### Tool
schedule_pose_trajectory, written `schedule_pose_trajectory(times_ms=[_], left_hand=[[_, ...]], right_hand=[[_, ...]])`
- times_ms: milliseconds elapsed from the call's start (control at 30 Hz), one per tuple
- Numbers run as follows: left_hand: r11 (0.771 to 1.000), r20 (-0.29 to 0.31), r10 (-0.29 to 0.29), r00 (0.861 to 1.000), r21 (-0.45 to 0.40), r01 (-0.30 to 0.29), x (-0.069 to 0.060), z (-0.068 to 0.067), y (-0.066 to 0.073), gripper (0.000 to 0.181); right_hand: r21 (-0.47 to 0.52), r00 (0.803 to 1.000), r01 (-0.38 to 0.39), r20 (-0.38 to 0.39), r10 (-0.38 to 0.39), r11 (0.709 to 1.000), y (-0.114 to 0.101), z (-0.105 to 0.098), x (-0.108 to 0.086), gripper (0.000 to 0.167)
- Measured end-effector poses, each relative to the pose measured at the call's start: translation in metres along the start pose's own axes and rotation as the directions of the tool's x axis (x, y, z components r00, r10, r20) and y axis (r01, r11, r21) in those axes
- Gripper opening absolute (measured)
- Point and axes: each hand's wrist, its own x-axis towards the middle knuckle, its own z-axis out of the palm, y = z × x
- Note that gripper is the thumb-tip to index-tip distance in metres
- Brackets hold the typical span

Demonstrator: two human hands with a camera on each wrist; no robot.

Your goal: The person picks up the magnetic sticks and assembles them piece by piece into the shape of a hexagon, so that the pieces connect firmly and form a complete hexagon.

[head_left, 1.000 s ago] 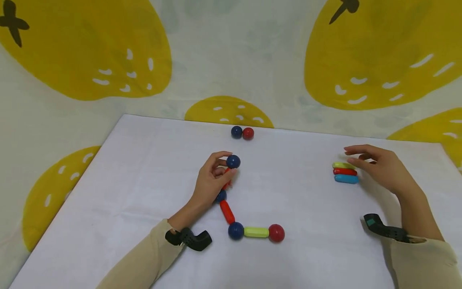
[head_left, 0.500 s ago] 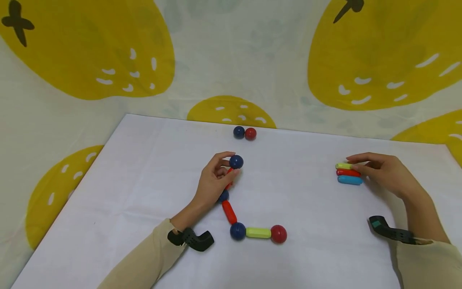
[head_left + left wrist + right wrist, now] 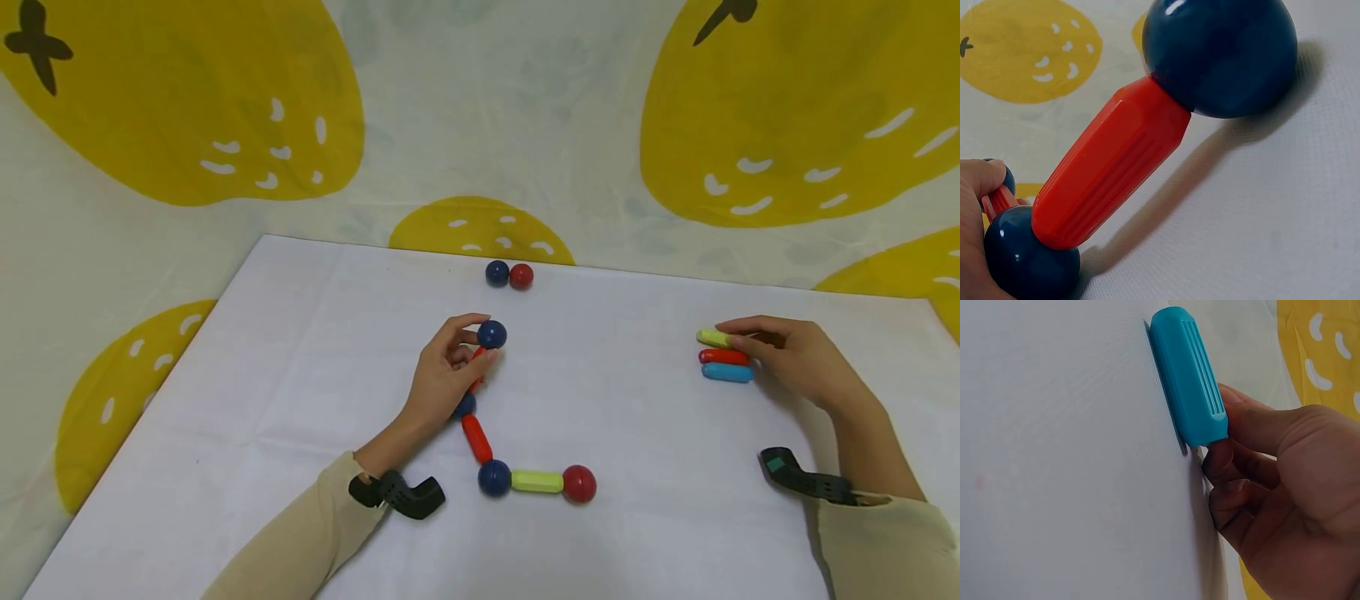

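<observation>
My left hand (image 3: 442,375) grips the blue ball (image 3: 492,334) at the upper end of a chain of balls and rods, its thumb across the red rod (image 3: 1001,201) below. From there the chain runs through another blue ball (image 3: 1030,253), a second red rod (image 3: 477,438), a blue ball (image 3: 494,478), a yellow-green rod (image 3: 537,482) and a red ball (image 3: 579,484). At the right, my right hand (image 3: 797,358) pinches a loose yellow-green rod (image 3: 712,338) between thumb and fingers. Beside it lie a red rod (image 3: 723,357) and a blue rod (image 3: 1189,378).
A loose blue ball (image 3: 497,273) and a red ball (image 3: 521,277) sit together near the back edge of the white table (image 3: 615,375). Behind the table hangs a pale cloth (image 3: 495,100) with large yellow fruit prints.
My right hand has closed on the yellow-green rod and shifted it slightly away from the red rod. My left hand stays in place on the chain.
</observation>
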Motion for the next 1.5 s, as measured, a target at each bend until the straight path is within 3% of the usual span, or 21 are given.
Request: schedule_pose_trajectory(times_ms=[367, 567, 633, 867, 1500], left_hand=[[1.0, 0.003, 0.0, 1.0, -0.003, 0.0, 0.001, 0.0, 0.0, 0.046], [1.0, 0.0, -0.01, 1.0, -0.006, 0.01, 0.001, 0.0, 0.0, 0.045], [1.0, -0.001, -0.009, 1.0, -0.007, 0.009, 0.0, 0.0, 0.0, 0.045], [1.0, -0.018, 0.026, 0.999, -0.003, -0.027, 0.005, -0.002, -0.031, 0.044], [1.0, -0.025, 0.006, 1.0, 0.003, -0.005, 0.006, -0.002, -0.034, 0.045]], right_hand=[[0.027, 0.993, -0.014, -0.118, 0.017, 1.0, -0.023, -0.003, 0.0, 0.041], [0.085, 0.994, -0.018, -0.106, 0.027, 0.996, -0.045, -0.001, -0.001, 0.041], [0.095, 0.996, -0.006, -0.093, 0.015, 0.995, -0.053, 0.001, -0.001, 0.04], [0.173, 0.996, 0.08, -0.059, -0.071, 0.982, -0.076, 0.021, 0.003, 0.033], [0.271, 0.972, 0.234, -0.032, -0.234, 0.934, -0.131, 0.055, 0.0, 0.023]])
